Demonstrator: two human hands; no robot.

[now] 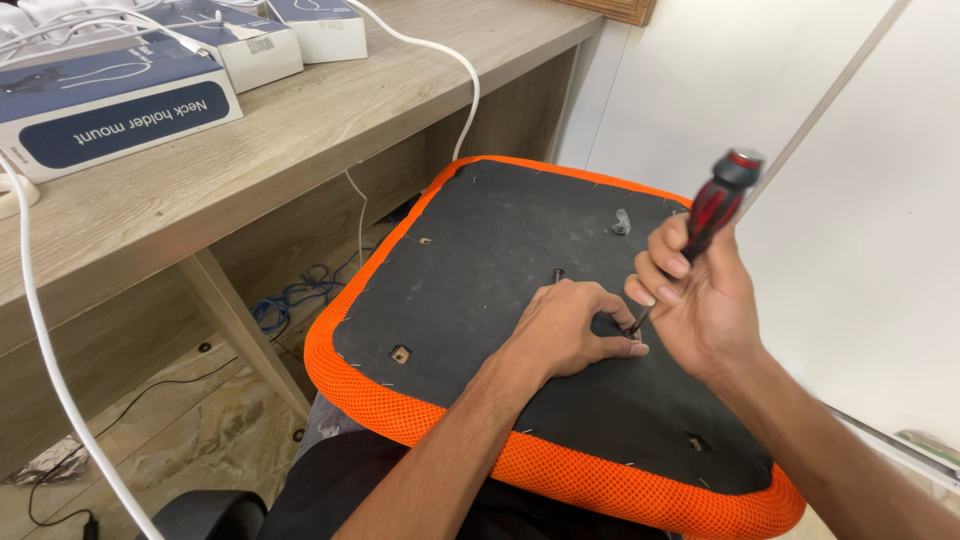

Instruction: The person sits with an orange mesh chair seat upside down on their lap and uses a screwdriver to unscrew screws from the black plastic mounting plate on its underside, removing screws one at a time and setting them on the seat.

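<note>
An upturned chair seat [470, 250] lies on my lap, with a black underside, an orange mesh rim and staples around the edge. My right hand [700, 300] grips a red-and-black screwdriver [712, 210], its tip pressed down near the seat's middle. My left hand [570, 325] rests flat on the black fabric, with fingers pinched around a small screw at the tip. Another screw [557, 273] stands upright just beyond my left hand. Screw holes [400, 354] show in the underside.
A wooden desk [300, 130] at the left carries white-and-blue boxes [110, 105] and white cables [40, 330]. Blue cable lies on the tiled floor [200, 420] underneath. A white wall [860, 250] stands at the right.
</note>
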